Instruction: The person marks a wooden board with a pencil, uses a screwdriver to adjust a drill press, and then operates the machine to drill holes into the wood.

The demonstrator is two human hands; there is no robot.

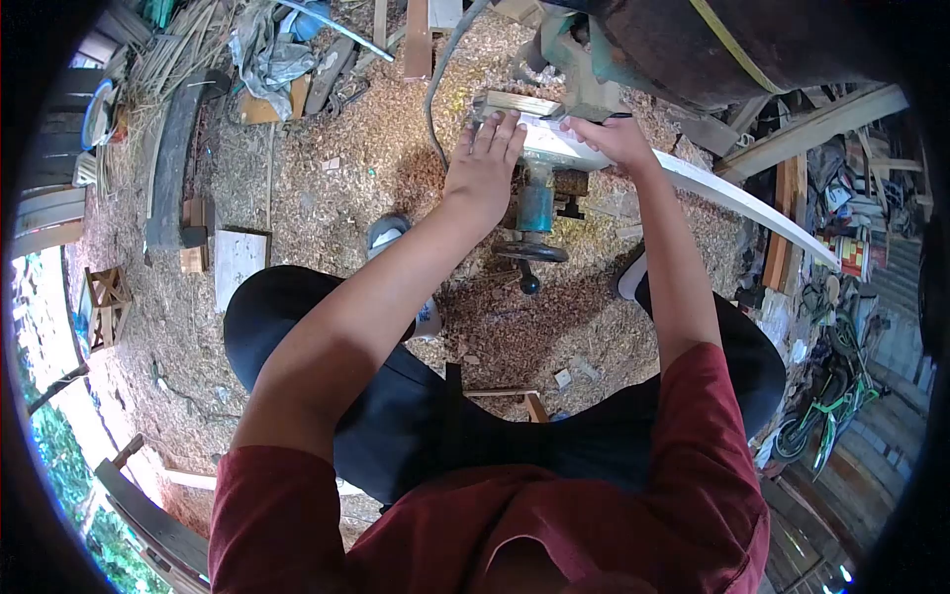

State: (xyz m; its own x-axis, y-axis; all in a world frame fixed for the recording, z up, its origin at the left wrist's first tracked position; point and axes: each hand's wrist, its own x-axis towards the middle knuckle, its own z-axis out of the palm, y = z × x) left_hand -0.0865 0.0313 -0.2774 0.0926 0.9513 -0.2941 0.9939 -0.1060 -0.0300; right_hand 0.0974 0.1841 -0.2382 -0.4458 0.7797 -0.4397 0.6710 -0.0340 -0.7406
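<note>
A long, pale wooden board (732,193) lies across a machine or vise with a blue-green body (535,203); the board runs off to the lower right. My left hand (483,163) rests with fingers stretched out at the board's left end, beside a small wood block (522,103). On the board's near part, my right hand (618,144) is closed, thumb pointing left. A small dark end sticks out above its knuckles, but what it grips is mostly hidden. Below the body sits a dark handwheel (531,252) with a knob.
Wood shavings (327,218) cover the ground. A large dark cylinder with a yellow strip (737,45) hangs over the upper right. A cable (440,89) runs down left of the board. Timber beams (173,158) stand left; a green bicycle (831,396) leans right.
</note>
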